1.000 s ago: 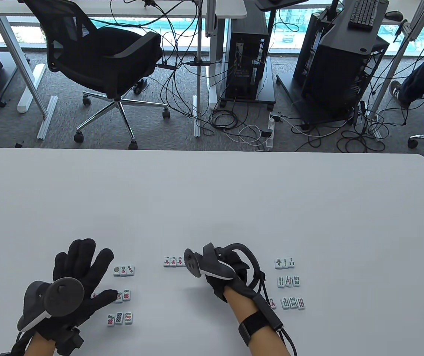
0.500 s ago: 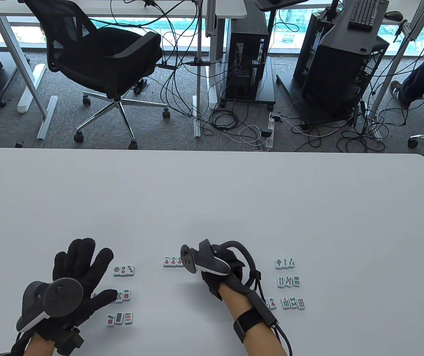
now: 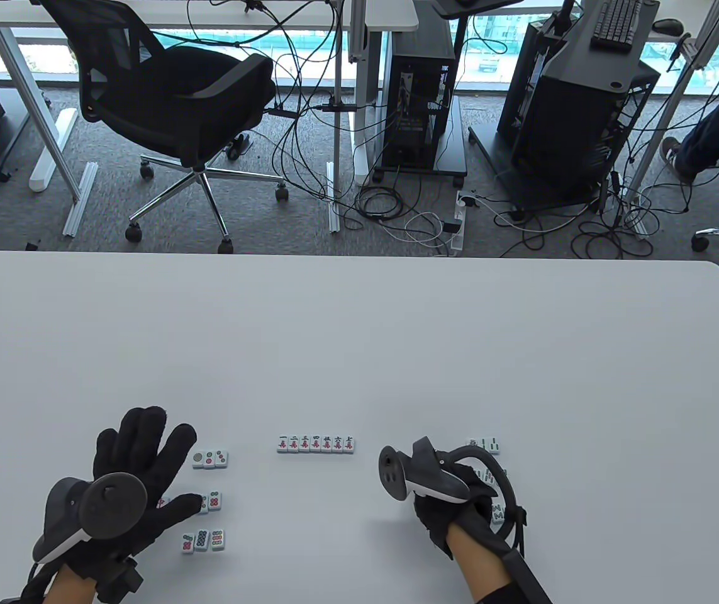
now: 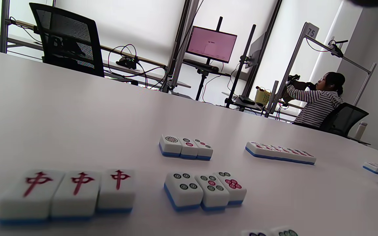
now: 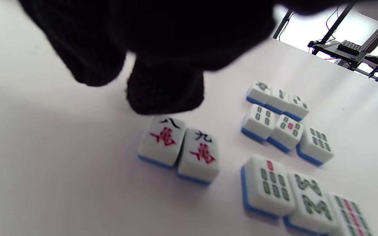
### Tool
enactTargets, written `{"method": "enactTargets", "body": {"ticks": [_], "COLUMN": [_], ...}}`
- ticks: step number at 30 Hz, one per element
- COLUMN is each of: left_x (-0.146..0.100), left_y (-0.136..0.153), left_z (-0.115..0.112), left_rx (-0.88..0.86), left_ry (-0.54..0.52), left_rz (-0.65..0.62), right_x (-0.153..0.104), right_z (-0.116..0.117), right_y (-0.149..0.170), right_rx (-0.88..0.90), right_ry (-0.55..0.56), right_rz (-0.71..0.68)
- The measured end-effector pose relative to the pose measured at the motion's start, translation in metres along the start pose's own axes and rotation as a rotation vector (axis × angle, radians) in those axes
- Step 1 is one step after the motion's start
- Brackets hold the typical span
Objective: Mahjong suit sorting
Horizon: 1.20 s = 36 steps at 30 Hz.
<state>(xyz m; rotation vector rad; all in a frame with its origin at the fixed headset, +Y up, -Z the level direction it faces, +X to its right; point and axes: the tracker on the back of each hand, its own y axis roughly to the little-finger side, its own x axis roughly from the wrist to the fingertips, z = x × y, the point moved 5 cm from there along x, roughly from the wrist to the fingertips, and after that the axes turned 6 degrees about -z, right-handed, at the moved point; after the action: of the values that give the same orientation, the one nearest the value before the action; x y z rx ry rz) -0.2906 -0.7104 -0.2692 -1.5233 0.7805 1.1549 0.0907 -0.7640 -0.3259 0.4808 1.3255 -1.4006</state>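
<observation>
White table (image 3: pixel 359 340) carrying small face-up tiles sorted into groups. Left hand (image 3: pixel 139 478), in a black glove with a tracker (image 3: pixel 104 503) on its back, lies flat with fingers straight and spread, gripping nothing; its thumb tip reaches the middle row of dot tiles (image 3: pixel 211 501). Further dot-tile rows lie above (image 3: pixel 210 459) and below (image 3: pixel 202 540) that one. In the left wrist view, three red-character tiles (image 4: pixel 67 193) sit side by side just beside the middle dot row (image 4: pixel 205 190).

Centre: a straight row of seven character tiles (image 3: pixel 315 443), touching end to end, well apart from both hands.

Right hand (image 3: pixel 460 509), palm down over the near right of the table, partly covers the bamboo tiles (image 3: pixel 484 445). In the right wrist view its gloved fingertips (image 5: pixel 164 88) hang just above the eight-character tile (image 5: pixel 162 141), which touches the nine-character tile (image 5: pixel 199 154); whether a fingertip touches the tile cannot be told, and no tile is pinched. Whether its fingers are straight or curled cannot be told. Bamboo tiles in three rows (image 5: pixel 285 131) lie just beside this pair.
</observation>
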Motion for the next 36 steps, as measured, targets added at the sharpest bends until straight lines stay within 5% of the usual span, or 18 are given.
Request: {"method": "enactTargets", "body": {"ticks": [7,11,15,18,26,36], "left_x": [0.001,0.001,0.001,0.002,0.002,0.0], "left_y": [0.0,0.0,0.0,0.001,0.001,0.005], "left_z": [-0.005,-0.005,-0.004,-0.004,-0.003,0.003], "left_rx": [0.006,0.007,0.002,-0.001,-0.009,-0.027], "left_ry": [0.021,0.025,0.023,0.019,0.015,-0.008], "left_rz": [0.007,0.009,0.01,0.01,0.009,0.012], "right_x": [-0.013,-0.009,0.001,0.013,0.055,0.088], "right_z": [0.022,0.023,0.019,0.006,-0.043,-0.05], "right_y": [0.0,-0.005,-0.003,-0.003,-0.03,-0.062], "right_rx": [-0.172,-0.182,-0.121,-0.074,0.037,-0.006], "right_ry": [-0.015,0.061,0.002,-0.001,0.294,0.278], "right_rz": [0.002,-0.017,-0.009,-0.004,-0.036,-0.077]}}
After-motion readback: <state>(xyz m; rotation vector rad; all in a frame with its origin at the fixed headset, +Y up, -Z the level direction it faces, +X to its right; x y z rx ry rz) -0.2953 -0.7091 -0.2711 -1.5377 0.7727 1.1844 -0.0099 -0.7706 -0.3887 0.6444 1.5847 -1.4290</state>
